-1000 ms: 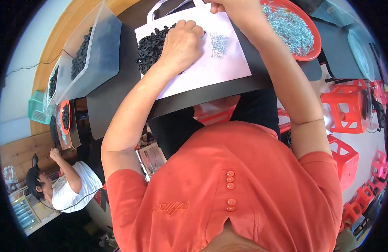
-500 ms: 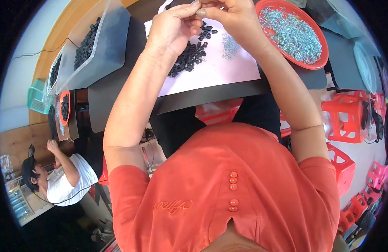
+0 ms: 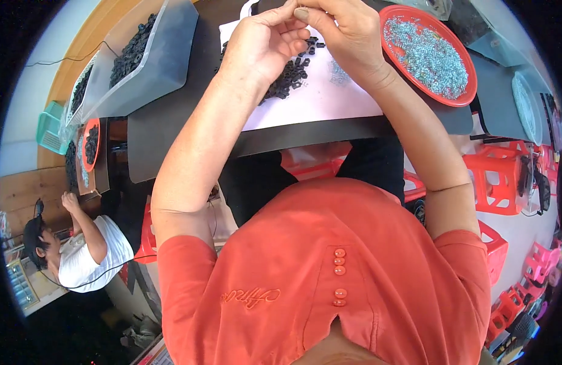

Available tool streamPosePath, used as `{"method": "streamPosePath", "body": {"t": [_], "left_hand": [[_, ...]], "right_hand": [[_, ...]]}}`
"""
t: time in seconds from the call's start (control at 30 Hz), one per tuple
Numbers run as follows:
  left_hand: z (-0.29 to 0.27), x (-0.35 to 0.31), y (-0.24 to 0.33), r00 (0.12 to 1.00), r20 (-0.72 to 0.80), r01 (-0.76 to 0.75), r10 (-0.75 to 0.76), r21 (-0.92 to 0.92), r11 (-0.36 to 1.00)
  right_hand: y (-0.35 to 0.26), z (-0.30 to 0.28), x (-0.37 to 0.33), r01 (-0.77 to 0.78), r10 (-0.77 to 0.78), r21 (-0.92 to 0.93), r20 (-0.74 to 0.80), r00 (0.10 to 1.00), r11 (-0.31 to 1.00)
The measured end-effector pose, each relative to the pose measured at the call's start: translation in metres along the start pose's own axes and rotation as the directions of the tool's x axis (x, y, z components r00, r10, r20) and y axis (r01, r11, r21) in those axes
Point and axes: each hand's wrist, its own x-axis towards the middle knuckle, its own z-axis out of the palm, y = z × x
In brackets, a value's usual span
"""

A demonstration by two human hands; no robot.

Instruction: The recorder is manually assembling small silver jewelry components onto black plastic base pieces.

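Observation:
At the top edge of the head view my two hands meet, fingertips pinched together. My left hand has thumb and finger closed on something too small to make out. Facing it, my right hand pinches at the same spot, with its thumb bent inward. Below them lies a white sheet on the dark table. On the sheet, a pile of small black plastic parts sits under my left hand. A small patch of tiny clear or silvery pieces lies beside my right wrist.
Right of my hands stands a red round tray full of small silvery pieces. To the left, a translucent bin holds many black parts. The dark table runs under everything. A co-worker in a white shirt sits far left; red stools stand right.
Both hands have shifted slightly up and to the right, still pinched together. The whole view has moved a little, so the bin and the sheet appear displaced.

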Motion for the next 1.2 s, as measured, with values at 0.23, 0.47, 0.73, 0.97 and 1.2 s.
{"method": "streamPosePath", "body": {"t": [0.23, 0.47, 0.73, 0.97, 1.2], "left_hand": [[-0.055, 0.001, 0.022, 0.892, 0.289, -0.214, 0.348, 0.947, -0.238], [-0.045, -0.006, 0.013, 0.942, 0.289, -0.179, 0.170, 0.861, -0.475], [-0.061, 0.002, 0.007, 0.890, 0.257, -0.213, 0.376, 0.965, -0.157], [-0.049, -0.004, 0.005, 0.964, -0.071, -0.135, 0.257, 0.700, 0.701], [-0.050, -0.008, 0.007, 0.982, -0.066, -0.117, 0.177, 0.523, 0.845]], "right_hand": [[0.017, -0.001, 0.012, -0.435, 0.416, 0.109, 0.161, 0.895, 0.894], [0.024, 0.015, 0.018, -0.674, 0.605, 0.201, 0.315, 0.731, 0.711], [0.037, 0.022, -0.013, -0.838, 0.724, 0.209, 0.427, 0.542, 0.504], [0.028, 0.026, -0.013, -0.744, 0.641, 0.306, 0.379, 0.667, 0.594], [0.030, 0.028, -0.018, -0.734, 0.611, 0.283, 0.414, 0.675, 0.618]]}}
